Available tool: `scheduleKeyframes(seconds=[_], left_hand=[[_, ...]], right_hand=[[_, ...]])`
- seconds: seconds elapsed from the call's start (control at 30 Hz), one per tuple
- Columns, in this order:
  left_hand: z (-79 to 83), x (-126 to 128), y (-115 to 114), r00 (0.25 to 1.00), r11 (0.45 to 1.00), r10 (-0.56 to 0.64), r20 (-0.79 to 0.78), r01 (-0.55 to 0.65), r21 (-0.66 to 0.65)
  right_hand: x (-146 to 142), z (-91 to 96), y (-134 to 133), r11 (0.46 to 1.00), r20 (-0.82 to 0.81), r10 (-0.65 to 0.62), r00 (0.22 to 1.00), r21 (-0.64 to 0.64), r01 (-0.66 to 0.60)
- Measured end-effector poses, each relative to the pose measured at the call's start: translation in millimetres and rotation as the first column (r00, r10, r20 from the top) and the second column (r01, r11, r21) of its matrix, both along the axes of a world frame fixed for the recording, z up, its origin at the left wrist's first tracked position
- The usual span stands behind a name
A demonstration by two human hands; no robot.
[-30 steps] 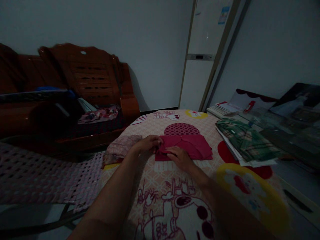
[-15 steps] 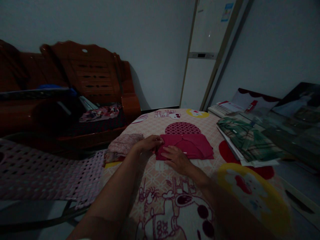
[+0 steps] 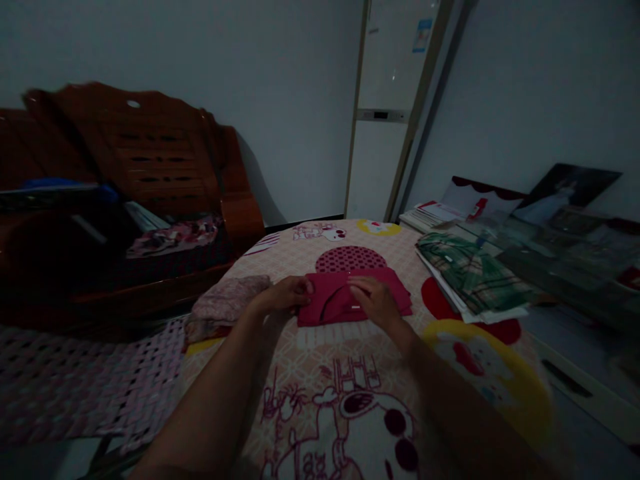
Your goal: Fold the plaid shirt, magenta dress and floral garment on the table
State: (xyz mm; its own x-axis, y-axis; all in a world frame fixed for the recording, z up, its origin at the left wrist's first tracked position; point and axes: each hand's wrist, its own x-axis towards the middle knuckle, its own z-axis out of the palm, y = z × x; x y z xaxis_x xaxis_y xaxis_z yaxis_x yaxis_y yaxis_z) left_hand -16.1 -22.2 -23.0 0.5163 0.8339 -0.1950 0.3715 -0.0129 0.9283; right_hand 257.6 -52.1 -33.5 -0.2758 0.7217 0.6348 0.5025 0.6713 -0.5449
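Note:
A folded dark pink garment lies on a cartoon-print sheet that covers the surface in front of me. My left hand grips the garment's left edge with curled fingers. Fingers together, my right hand rests flat on top of the garment, right of its middle. A crumpled pale pink cloth lies just left of my left hand.
A folded green plaid cloth lies on papers at the right, with books and framed pictures behind. A wooden bench with clutter stands at left. A woven pink seat is near left. A white cabinet stands in the corner.
My right hand moved from the garment's near left part up onto its top towards the right. My head turned slightly, shifting the scene left. My left hand stayed at the left edge.

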Motion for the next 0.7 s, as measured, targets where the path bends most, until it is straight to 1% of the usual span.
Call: scheduleKeyframes(seconds=[0.07,0.1,0.13,0.17,0.2,0.23,0.27,0.3,0.33,0.37,0.4,0.43,0.47,0.53,0.6,0.7], left_hand=[[1.5,-2.6,1.6,0.998,0.999,-0.021,-0.057,0.023,0.037],[2.9,-2.9,2.1,0.994,0.995,-0.017,-0.109,0.027,0.092],[4.6,-2.1,2.4,0.984,0.985,0.008,-0.176,0.023,0.173],[6.6,0.2,2.3,0.967,0.96,0.065,-0.245,0.006,0.279],[8.5,4.1,1.8,0.945,0.915,0.151,-0.291,-0.021,0.404],[10.0,9.6,0.9,0.922,0.847,0.24,-0.303,-0.047,0.529],[10.7,16.4,-0.5,0.907,0.767,0.311,-0.284,-0.064,0.639],[10.4,24.2,-2.0,0.905,0.689,0.348,-0.245,-0.069,0.721],[8.9,32.3,-3.6,0.916,0.63,0.34,-0.21,-0.056,0.774],[6.1,40.2,-4.9,0.934,0.599,0.298,-0.197,-0.022,0.801],[2.2,47.2,-5.9,0.948,0.596,0.237,-0.214,0.032,0.802],[-2.4,53.0,-6.3,0.95,0.615,0.177,-0.256,0.096,0.783],[-7.3,57.3,-6.1,0.941,0.645,0.129,-0.314,0.16,0.747],[-16.2,61.4,-4.2,0.897,0.711,0.061,-0.437,0.269,0.65],[-21.2,61.4,-1.5,0.858,0.749,0.03,-0.513,0.321,0.58],[-21.0,59.2,0.5,0.853,0.761,0.009,-0.522,0.333,0.557]], right_hand=[[25.6,4.1,11.7,0.993,-0.017,-0.116,0.993,-0.012,0.116],[38.2,3.5,17.5,0.987,-0.015,-0.162,0.987,-0.008,0.161],[49.9,1.0,23.1,0.982,0.003,-0.191,0.982,-0.007,0.191],[60.1,-3.2,28.2,0.979,0.033,-0.202,0.979,-0.009,0.202],[68.4,-8.8,32.8,0.979,0.062,-0.201,0.978,-0.013,0.202],[74.7,-15.3,36.8,0.981,0.09,-0.193,0.977,-0.011,0.195],[79.0,-22.1,40.1,0.983,0.121,-0.18,0.976,-0.007,0.183],[81.6,-28.7,42.7,0.986,0.152,-0.166,0.974,-0.002,0.168],[82.8,-34.8,44.8,0.988,0.185,-0.152,0.971,0.004,0.154],[83.2,-40.1,46.3,0.99,0.218,-0.14,0.966,0.007,0.142],[82.9,-44.5,47.3,0.991,0.25,-0.131,0.959,0.006,0.133],[82.5,-48.1,47.8,0.992,0.281,-0.125,0.952,0.001,0.13],[82.0,-50.8,48.0,0.991,0.308,-0.124,0.943,-0.008,0.133],[81.3,-54.3,47.7,0.988,0.353,-0.129,0.927,-0.029,0.149],[81.4,-55.7,46.8,0.985,0.379,-0.135,0.916,-0.046,0.164],[82.2,-55.5,45.9,0.987,0.368,-0.127,0.921,-0.047,0.154]])
